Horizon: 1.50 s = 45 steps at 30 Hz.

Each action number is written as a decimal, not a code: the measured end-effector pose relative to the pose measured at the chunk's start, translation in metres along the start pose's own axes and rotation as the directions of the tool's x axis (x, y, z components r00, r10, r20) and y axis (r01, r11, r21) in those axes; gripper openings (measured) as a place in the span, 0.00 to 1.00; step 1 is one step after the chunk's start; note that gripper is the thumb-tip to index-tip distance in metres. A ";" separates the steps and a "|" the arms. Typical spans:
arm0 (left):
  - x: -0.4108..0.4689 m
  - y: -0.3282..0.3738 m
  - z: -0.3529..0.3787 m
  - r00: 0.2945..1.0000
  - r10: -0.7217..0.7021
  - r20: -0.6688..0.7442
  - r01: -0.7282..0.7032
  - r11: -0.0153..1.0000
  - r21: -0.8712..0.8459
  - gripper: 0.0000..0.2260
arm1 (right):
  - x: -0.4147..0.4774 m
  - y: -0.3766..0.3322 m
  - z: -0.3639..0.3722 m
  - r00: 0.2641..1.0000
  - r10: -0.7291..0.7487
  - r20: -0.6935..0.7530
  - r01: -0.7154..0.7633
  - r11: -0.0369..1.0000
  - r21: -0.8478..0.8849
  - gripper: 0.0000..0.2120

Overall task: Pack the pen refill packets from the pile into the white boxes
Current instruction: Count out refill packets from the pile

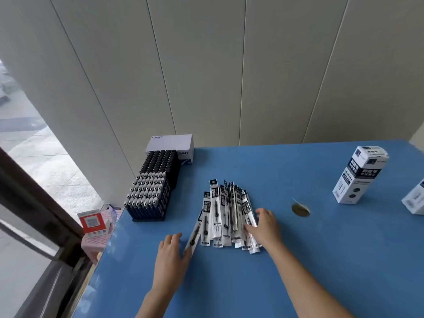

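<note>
packet pile (223,214) lay on table (321,260) between hands. left hand (171,251), fingers straight, touched its left edge; right hand (267,226), fingers spread, rested on its right side.

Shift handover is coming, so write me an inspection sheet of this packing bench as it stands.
Surface: blue table, with a round hole in its top.
Job's things: pile of refill packets fanned mid-table; white box upright at right; second box cut off by the frame.
Clutter: pen blocks and CHNT box at the far left corner.
Grippers: left hand, fingers straight, touches the leftmost packet; right hand rests flat on the pile's right side.
Cables: nothing seen.
Surroundings: panelled wall behind, window at left, red box beyond the table's left edge.
</note>
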<state>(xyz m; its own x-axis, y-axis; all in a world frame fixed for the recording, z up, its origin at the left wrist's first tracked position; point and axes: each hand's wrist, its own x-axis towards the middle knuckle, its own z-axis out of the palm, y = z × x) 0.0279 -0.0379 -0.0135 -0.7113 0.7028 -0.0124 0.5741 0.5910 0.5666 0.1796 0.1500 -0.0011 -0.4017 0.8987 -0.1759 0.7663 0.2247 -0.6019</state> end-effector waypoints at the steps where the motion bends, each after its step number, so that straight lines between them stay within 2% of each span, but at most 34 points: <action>1: 0.001 0.000 0.001 1.000 0.003 0.007 -0.003 1.000 -0.004 0.20 | 0.000 -0.003 0.000 1.000 0.027 0.013 -0.027 1.000 -0.014 0.23; 4: 0.007 0.004 0.004 0.999 0.001 0.032 -0.001 1.000 -0.013 0.19 | 0.000 -0.011 -0.003 0.996 0.076 0.034 -0.073 0.994 -0.082 0.09; 7: 0.016 0.009 0.006 0.999 -0.019 0.050 0.020 1.000 -0.019 0.15 | 0.000 -0.016 -0.007 0.988 0.129 0.084 -0.117 0.984 -0.134 0.18; 12: 0.030 0.019 0.011 0.997 -0.062 0.047 0.064 0.997 -0.046 0.12 | 0.001 -0.016 -0.009 0.980 0.149 0.132 -0.132 0.983 -0.129 0.08; 16: 0.041 0.029 0.015 0.991 -0.134 0.025 0.136 0.986 -0.094 0.10 | 0.003 -0.013 -0.016 0.973 0.177 0.150 -0.162 0.981 -0.103 0.18; 18: 0.046 0.038 0.017 0.987 -0.157 0.022 0.158 0.982 -0.107 0.10 | 0.004 -0.009 -0.017 0.969 0.190 0.158 -0.187 0.982 -0.030 0.18; 20: 0.053 0.046 0.020 0.987 -0.157 0.020 0.158 0.983 -0.096 0.11 | 0.003 -0.005 -0.017 0.960 0.215 0.177 -0.244 0.957 0.157 0.15; 21: 0.057 0.049 0.021 0.988 -0.155 0.018 0.156 0.984 -0.084 0.13 | 0.002 -0.004 -0.017 0.956 0.225 0.189 -0.269 0.930 0.251 0.16; 23: 0.065 0.055 0.024 0.987 -0.160 0.018 0.161 0.984 -0.072 0.18 | -0.001 -0.002 -0.016 0.948 0.231 0.217 -0.295 0.895 0.335 0.20; 25: 0.072 0.061 0.028 0.984 -0.176 0.016 0.177 0.980 -0.097 0.21 | -0.005 -0.003 -0.017 0.946 0.218 0.240 -0.293 0.891 0.348 0.21; 29: 0.082 0.070 0.031 0.972 -0.220 0.080 0.230 0.962 -0.150 0.20 | -0.010 -0.005 -0.019 0.955 0.186 0.232 -0.265 0.886 0.381 0.20; 34: 0.089 0.067 0.034 0.981 -0.139 0.136 0.150 0.986 -0.077 0.22 | -0.012 -0.004 -0.021 0.964 0.147 0.223 -0.230 0.880 0.415 0.18; 41: 0.090 0.066 0.028 0.975 -0.124 0.186 0.136 0.989 -0.057 0.20 | -0.013 -0.009 -0.020 0.966 0.112 0.234 -0.208 0.872 0.442 0.18; 45: 0.092 0.060 0.021 0.968 -0.157 0.196 0.176 0.981 -0.086 0.19 | -0.013 -0.011 -0.019 0.961 0.126 0.245 -0.228 0.863 0.450 0.15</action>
<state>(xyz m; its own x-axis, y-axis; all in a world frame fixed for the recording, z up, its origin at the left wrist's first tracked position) 0.0060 0.0708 0.0019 -0.6991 0.6653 -0.2619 0.4032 0.6693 0.6241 0.1862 0.1428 0.0226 -0.4126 0.7998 -0.4359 0.5273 -0.1805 -0.8303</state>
